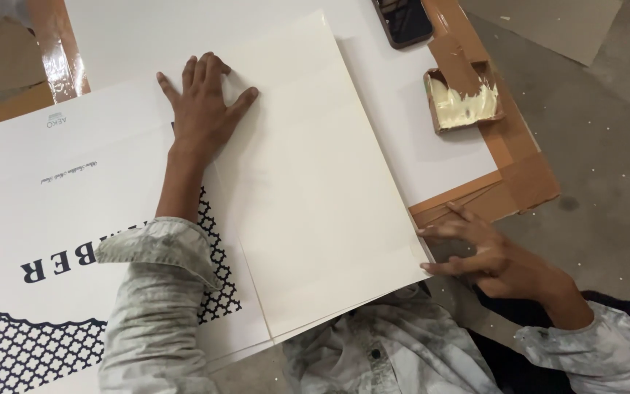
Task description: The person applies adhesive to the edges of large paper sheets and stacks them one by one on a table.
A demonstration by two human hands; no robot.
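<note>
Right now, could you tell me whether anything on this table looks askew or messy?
The cream sheet lies at an angle across the printed sheet, and the small cardboard tray is smeared with pale paste.

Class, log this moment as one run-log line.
left hand: flat on cream sheet | right hand: fingertips at sheet's right edge | nearby: glue tray, phone
</note>
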